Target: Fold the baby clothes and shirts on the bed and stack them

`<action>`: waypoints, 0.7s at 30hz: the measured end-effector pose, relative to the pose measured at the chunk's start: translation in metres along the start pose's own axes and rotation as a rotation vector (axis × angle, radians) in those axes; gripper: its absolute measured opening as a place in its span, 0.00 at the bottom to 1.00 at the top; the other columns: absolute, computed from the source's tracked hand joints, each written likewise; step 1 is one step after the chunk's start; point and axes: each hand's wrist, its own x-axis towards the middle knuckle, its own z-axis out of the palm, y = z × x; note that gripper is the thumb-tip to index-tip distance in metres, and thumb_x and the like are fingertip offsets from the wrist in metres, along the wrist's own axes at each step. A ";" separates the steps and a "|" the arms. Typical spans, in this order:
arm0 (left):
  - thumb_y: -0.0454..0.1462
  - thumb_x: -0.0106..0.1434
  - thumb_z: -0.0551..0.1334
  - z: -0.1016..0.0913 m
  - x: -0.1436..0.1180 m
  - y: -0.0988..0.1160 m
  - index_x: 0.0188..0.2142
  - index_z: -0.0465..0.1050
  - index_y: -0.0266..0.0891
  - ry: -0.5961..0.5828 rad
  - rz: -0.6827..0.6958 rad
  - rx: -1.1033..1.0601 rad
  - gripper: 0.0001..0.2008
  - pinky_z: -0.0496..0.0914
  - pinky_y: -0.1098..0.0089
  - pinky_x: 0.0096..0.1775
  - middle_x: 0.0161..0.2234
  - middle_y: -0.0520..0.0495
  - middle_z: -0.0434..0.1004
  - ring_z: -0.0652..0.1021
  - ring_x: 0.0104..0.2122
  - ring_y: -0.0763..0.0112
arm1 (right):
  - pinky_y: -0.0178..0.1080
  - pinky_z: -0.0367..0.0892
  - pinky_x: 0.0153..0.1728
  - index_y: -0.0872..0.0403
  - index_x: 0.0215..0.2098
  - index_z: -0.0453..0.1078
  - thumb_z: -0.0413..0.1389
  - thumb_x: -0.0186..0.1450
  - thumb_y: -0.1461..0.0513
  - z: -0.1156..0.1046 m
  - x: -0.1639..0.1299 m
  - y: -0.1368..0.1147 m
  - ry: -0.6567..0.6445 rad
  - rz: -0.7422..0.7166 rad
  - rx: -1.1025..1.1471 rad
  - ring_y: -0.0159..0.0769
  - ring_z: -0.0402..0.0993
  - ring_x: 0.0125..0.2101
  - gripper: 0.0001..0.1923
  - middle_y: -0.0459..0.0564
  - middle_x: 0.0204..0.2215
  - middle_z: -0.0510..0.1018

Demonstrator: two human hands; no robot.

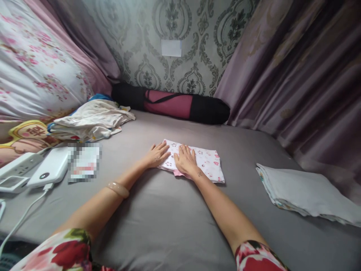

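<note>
The small folded white cloth with pink floral print (197, 161) lies flat on the grey bed sheet (169, 222), near the middle of the bed. All positions below are given relative to this cloth.

The left hand (156, 154) rests at the cloth's left edge, fingers extended and flat, fingertips touching the fabric. The grip is fully open and encloses nothing. A pale bangle (118, 189) sits on the left forearm.

The right hand (185, 161) lies palm down on the cloth's left portion, fingers spread. Its grip is likewise open; the hand presses on the cloth without clasping it.

Right of the cloth, well apart, lies a stack of folded white cloths (307, 194). Behind the cloth, against the patterned wall, lies a black and maroon cylindrical bag (172, 103). Left and behind lies a crumpled pile of white fabric (91, 120). Far left sits a white power bank (52, 167) with a white cable (22, 218) attached.
</note>
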 end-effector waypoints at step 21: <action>0.39 0.70 0.46 0.006 -0.023 -0.033 0.60 0.64 0.38 0.224 -0.076 -0.141 0.23 0.51 0.50 0.66 0.65 0.41 0.61 0.55 0.67 0.59 | 0.55 0.35 0.66 0.63 0.69 0.51 0.37 0.71 0.55 0.010 0.019 -0.049 0.000 -0.071 0.020 0.46 0.42 0.69 0.32 0.58 0.70 0.49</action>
